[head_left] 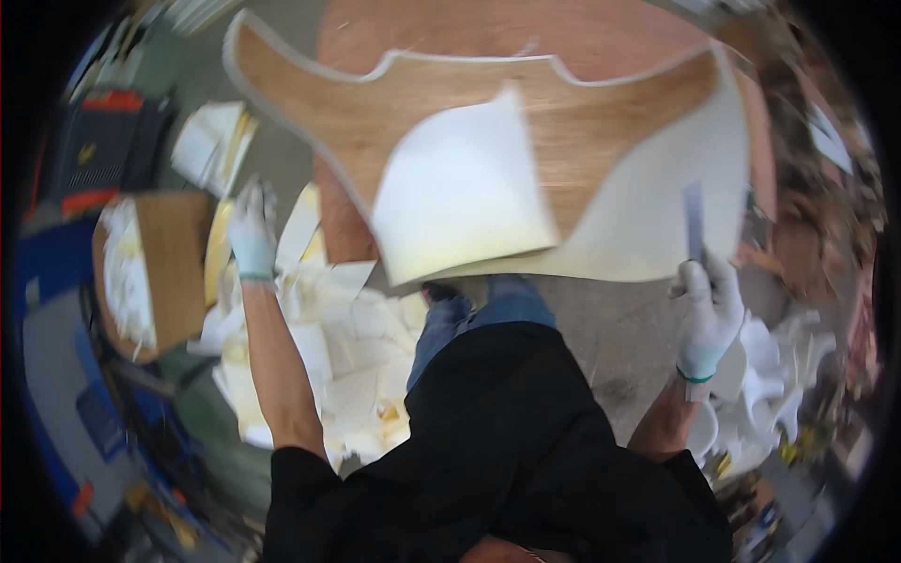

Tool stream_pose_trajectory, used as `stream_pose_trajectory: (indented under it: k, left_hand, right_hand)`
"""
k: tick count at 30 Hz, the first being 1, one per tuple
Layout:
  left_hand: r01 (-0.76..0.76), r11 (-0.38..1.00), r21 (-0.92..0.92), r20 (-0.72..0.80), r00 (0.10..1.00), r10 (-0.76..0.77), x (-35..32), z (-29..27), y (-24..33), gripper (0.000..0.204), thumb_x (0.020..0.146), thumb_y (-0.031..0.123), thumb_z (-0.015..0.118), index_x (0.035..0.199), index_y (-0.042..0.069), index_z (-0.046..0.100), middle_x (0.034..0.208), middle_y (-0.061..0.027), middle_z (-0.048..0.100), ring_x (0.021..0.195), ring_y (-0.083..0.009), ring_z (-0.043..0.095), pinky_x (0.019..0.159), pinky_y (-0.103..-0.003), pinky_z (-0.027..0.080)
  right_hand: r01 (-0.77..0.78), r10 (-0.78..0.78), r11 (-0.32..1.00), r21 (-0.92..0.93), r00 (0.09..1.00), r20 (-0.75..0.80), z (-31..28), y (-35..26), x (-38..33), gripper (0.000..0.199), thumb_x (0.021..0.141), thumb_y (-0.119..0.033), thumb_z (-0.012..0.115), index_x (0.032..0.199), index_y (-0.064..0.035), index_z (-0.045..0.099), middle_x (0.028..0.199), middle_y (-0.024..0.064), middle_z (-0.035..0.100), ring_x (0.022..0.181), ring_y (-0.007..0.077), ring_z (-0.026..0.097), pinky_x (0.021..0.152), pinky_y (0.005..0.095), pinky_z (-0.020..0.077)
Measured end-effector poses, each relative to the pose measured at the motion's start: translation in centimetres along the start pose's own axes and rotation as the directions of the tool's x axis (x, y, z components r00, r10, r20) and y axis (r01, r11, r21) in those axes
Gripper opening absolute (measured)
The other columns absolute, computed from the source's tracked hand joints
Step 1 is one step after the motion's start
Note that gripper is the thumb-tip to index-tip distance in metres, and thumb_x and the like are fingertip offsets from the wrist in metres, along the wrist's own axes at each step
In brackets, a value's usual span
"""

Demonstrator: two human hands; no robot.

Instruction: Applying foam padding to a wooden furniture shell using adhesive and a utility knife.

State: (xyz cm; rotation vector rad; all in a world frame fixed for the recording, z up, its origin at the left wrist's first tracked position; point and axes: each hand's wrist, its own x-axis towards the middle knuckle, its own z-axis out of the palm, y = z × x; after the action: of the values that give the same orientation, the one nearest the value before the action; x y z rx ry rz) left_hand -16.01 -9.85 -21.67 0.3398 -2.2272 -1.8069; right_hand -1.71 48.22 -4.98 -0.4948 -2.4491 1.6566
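Wing-shaped brown wooden panel with white edging spans the upper centre; white sheeting covers its right end and lower middle, the rest seemingly left bare; white-gloved right hand, centre right, has fingers clamped on a flat grey blade; white-gloved left hand, centre left: fingers too blurred to tell.

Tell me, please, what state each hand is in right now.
Left hand: too blurred to tell whether it is open or holding anything.
Right hand: closed, holding a flat grey blade-like tool.
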Motion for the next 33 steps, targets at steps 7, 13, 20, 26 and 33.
stream_pose_trajectory:
  k: [7,13,20,26,33]
  left_hand:
    - [0.5,0.76,-0.416,-0.013,0.832,-0.555,-6.1,8.0,-5.2,0.047,0.105,0.04,0.048,0.13,0.002,0.059,0.064,0.0076,0.039,0.051,-0.0025,0.034,0.043,-0.021,0.025]
    - [0.549,0.797,-0.251,-0.073,0.81,-0.581,-3.9,9.1,-3.1,0.07,0.102,0.059,0.043,0.149,0.007,0.043,0.077,0.0023,0.057,0.065,-0.0062,0.049,0.055,-0.02,0.037]
    - [0.256,0.768,-0.587,0.005,0.95,-0.313,0.7,13.6,-2.8,0.066,0.103,0.055,0.043,0.141,0.002,0.05,0.137,-0.0092,0.058,0.121,-0.0224,0.057,0.105,-0.033,0.043]
    - [0.133,0.741,-0.658,-0.122,0.953,-0.278,-2.9,13.0,0.8,0.054,0.104,0.045,0.047,0.13,-0.001,0.059,0.127,-0.0105,0.064,0.112,-0.02,0.061,0.097,-0.032,0.048]
    - [0.397,0.792,-0.463,-0.144,0.848,-0.509,-5.3,12.2,5.8,0.055,0.102,0.043,0.049,0.114,-0.008,0.067,0.107,-0.0132,0.072,0.095,-0.0225,0.067,0.085,-0.033,0.051]
  right_hand:
    - [0.242,-0.119,0.96,0.139,0.805,-0.581,-9.4,3.7,4.9,0.029,0.104,-0.016,0.052,0.118,0.0084,0.054,0.118,0.0181,0.064,0.105,0.0241,0.066,0.09,0.0351,0.0548]
    - [0.086,-0.019,0.813,0.576,0.992,-0.122,-11.6,9.7,22.4,0.035,0.104,-0.02,0.05,0.123,0.0097,0.05,0.129,0.0221,0.06,0.122,0.0339,0.06,0.099,0.041,0.0524]
    - [-0.174,0.037,0.835,0.521,0.964,0.263,-1.1,12.5,27.9,0.023,0.101,-0.015,0.053,0.107,0.003,0.065,0.102,0.0094,0.067,0.091,0.0216,0.064,0.087,0.0325,0.0534]
    - [-0.214,0.035,0.824,0.524,0.944,0.329,-5.2,12.5,22.9,0.022,0.1,-0.015,0.054,0.108,0.003,0.065,0.103,0.0096,0.068,0.092,0.0218,0.064,0.087,0.0325,0.0535]
    - [-0.137,0.014,0.849,0.51,0.971,0.237,-13.1,14.2,21.2,0.022,0.1,-0.014,0.055,0.109,0.0029,0.065,0.104,0.0098,0.069,0.093,0.022,0.065,0.088,0.0326,0.0537]
